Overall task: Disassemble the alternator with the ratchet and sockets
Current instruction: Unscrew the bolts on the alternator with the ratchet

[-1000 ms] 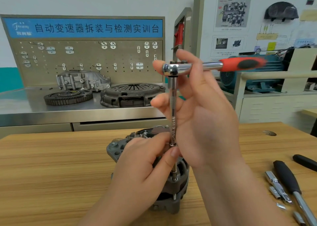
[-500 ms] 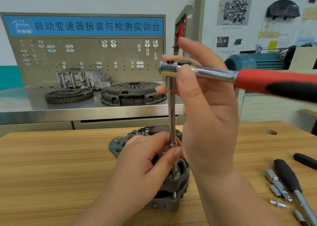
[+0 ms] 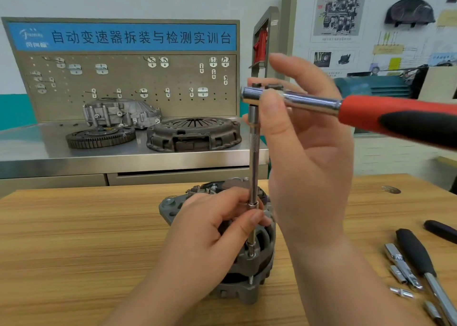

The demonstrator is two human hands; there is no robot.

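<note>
Both hands are on the tool. The left hand [image 3: 210, 229] rests on the alternator [image 3: 247, 288] and pinches the extension [image 3: 254, 165] low down between thumb and fingertips, steadying it upright. The right hand [image 3: 309, 152] nips the head of the ratchet [image 3: 309, 100] between the thumb in front and nearly straight fingers behind, its palm spread wide. The red-and-black handle [image 3: 395, 117] juts toward the right with nothing gripping it. The alternator stands on end about midway along the desk [image 3: 74, 239], close to its near edge, and the socket [image 3: 251, 245] at the foot of the extension sits on a bolt [image 3: 251, 254] at the housing's rim. To me this looks like the step of running out a through bolt, spun by fingertip at the head rather than levered, which suggests it is already slack. The next move calls for turning the head while the lower grip holds the bar square, so the socket does not ride off. By the desk's right edge lie loose sockets [image 3: 401, 291] and a black-handled tool [image 3: 415, 254].
</note>
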